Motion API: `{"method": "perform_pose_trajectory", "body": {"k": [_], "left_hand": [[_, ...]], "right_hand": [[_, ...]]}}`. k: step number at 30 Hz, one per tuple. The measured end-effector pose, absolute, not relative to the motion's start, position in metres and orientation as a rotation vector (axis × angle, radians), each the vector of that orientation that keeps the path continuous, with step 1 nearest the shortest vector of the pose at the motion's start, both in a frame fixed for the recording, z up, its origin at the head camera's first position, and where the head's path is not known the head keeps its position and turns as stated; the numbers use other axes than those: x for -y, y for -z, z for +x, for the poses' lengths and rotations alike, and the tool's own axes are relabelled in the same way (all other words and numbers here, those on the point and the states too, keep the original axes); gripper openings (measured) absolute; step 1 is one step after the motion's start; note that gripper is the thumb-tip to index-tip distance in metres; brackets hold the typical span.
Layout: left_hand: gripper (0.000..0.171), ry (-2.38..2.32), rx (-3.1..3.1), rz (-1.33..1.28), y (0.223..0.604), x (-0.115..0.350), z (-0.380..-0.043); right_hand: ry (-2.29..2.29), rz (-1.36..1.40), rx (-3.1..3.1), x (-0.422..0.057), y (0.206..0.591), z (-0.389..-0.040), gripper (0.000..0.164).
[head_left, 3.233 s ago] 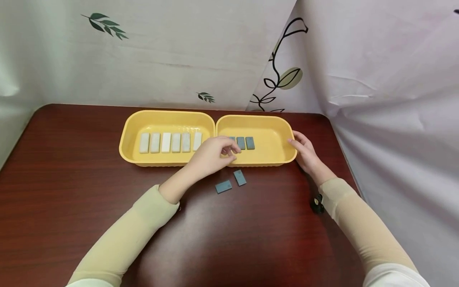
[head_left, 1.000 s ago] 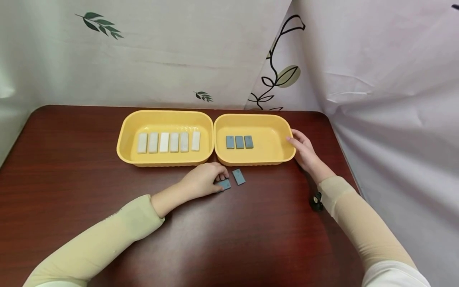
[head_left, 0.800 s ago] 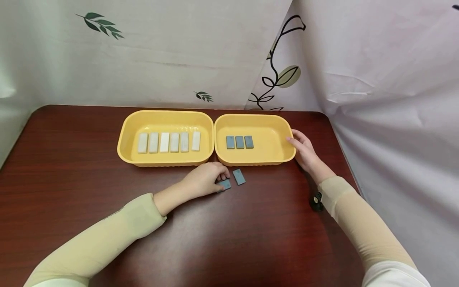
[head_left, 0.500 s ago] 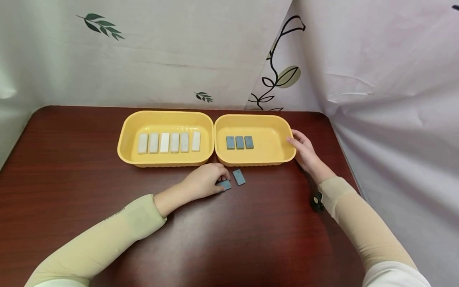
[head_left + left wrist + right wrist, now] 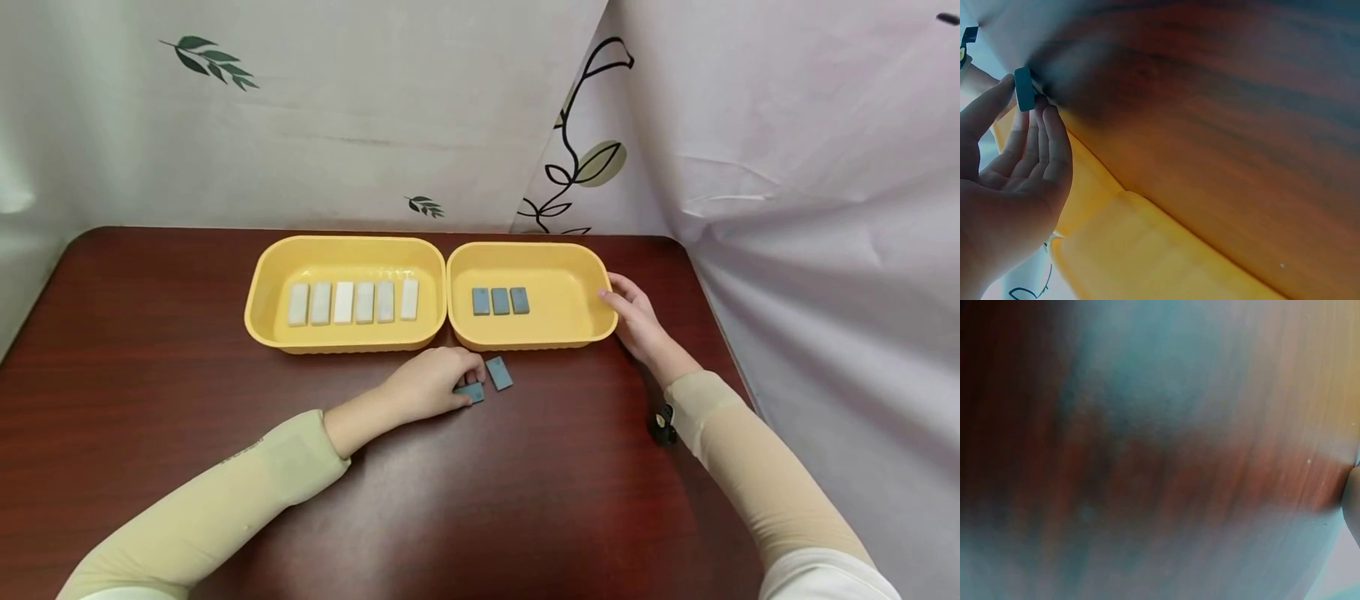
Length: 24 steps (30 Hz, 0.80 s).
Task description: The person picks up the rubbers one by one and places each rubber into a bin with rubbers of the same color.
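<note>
My left hand (image 5: 433, 385) is low over the table in front of the trays, pinching a small blue-grey rectangular tile (image 5: 1024, 89) between thumb and fingertips. In the head view the fingers cover part of that tile. Just right of it a second blue-grey tile (image 5: 498, 373) lies slanted on the table. My right hand (image 5: 643, 327) grips the right end of the right yellow tray (image 5: 566, 292), thumb on the rim and fingers outside. Three blue-grey tiles (image 5: 500, 302) stand in a row in that tray's left half.
The left yellow tray (image 5: 347, 241) abuts the right one and holds a row of several whitish tiles (image 5: 343, 302). Both trays sit near the back of the dark red-brown table (image 5: 480, 508). A printed curtain (image 5: 337, 117) hangs behind; another fabric drapes along the right.
My left hand has come down from over the tray's front rim to the tile on the table and now pinches it. The right hand keeps its place on the tray.
</note>
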<state>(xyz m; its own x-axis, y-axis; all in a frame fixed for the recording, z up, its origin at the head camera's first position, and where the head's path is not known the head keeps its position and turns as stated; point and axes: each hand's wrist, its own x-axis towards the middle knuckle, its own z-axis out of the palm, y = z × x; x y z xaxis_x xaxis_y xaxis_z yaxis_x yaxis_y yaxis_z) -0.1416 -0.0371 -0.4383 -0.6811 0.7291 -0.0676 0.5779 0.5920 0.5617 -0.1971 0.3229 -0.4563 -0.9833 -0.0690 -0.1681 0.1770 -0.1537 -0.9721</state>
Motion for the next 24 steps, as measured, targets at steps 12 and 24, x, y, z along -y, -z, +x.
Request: {"method": "perform_pose_trajectory", "body": {"k": [12, 24], "left_hand": [[0.015, -0.73, -2.495, 1.165, 0.43, 0.033, -0.138], [0.013, -0.8, -2.478, 1.25, 0.411, 0.019, -0.138]], "right_hand": [[2.284, 0.121, -1.929, -0.322, 0.457, -0.198, 0.023], [2.273, 0.12, -1.942, -0.322, 0.458, -0.198, 0.023]]}}
